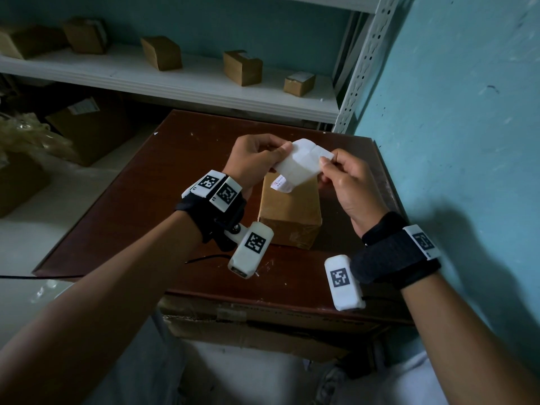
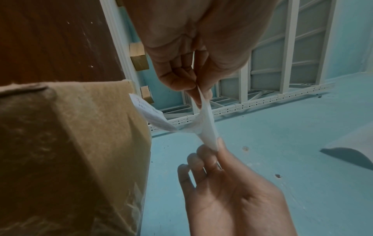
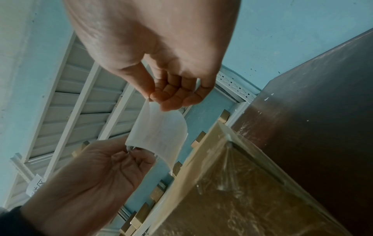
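A white paper label [image 1: 304, 162] with a printed, curled lower end is stretched between both hands above a brown cardboard box [image 1: 289, 211]. The box is wrapped in clear tape and lies on the dark wooden table [image 1: 146, 206]. My left hand [image 1: 285, 150] pinches the label's left edge between thumb and fingers. My right hand [image 1: 324, 165] pinches its right corner. The left wrist view shows the left hand [image 2: 198, 94] and the right hand [image 2: 217, 146] pinching the label [image 2: 206, 126] beside the box [image 2: 80, 143]. In the right wrist view the label [image 3: 159, 132] curves between both pinches. Whether the label touches the box I cannot tell.
A white metal shelf [image 1: 175, 80] behind the table carries several small cardboard boxes. A teal wall [image 1: 453, 141] stands close on the right. A larger carton [image 1: 87, 127] sits under the shelf at left. Another carton [image 1: 263, 320] lies below the table's near edge. A thin black cable [image 1: 201, 260] crosses the table.
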Tool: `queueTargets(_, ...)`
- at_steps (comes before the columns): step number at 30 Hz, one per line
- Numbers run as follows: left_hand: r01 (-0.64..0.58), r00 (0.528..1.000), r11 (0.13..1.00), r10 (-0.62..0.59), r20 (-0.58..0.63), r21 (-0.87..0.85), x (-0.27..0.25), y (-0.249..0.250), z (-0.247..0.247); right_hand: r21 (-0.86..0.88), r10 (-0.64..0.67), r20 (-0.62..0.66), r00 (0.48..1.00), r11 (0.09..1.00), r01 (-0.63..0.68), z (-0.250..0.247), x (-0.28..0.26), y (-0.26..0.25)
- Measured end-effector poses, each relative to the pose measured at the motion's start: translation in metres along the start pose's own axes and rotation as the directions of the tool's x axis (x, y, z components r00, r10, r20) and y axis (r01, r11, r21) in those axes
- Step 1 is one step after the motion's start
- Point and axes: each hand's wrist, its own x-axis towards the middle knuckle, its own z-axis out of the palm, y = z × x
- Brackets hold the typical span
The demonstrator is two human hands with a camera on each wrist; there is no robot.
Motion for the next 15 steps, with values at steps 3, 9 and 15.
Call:
queueTargets(3,0.002,1.0,1.0,-0.002,-0.002,-0.009,0.0,0.0,0.0,0.005,0.0,-0.004,1.0,1.0,0.0,-0.001,0.001,0.002)
queueTargets(9,-0.035,0.998,0.998,0.038,0.059,-0.054,-0.002,0.001,-0.003,-0.03,-0.037,-0.087,0.996,0.999,0.035,0.001,0.004,0.01)
queueTargets(15,0.085,0.986,0.979,-0.056,0.154,-0.185,-0.002,0.006,-0.005,0.172,0.013,-0.014,1.0,0.985,-0.011,0.0,0.003,0.01)
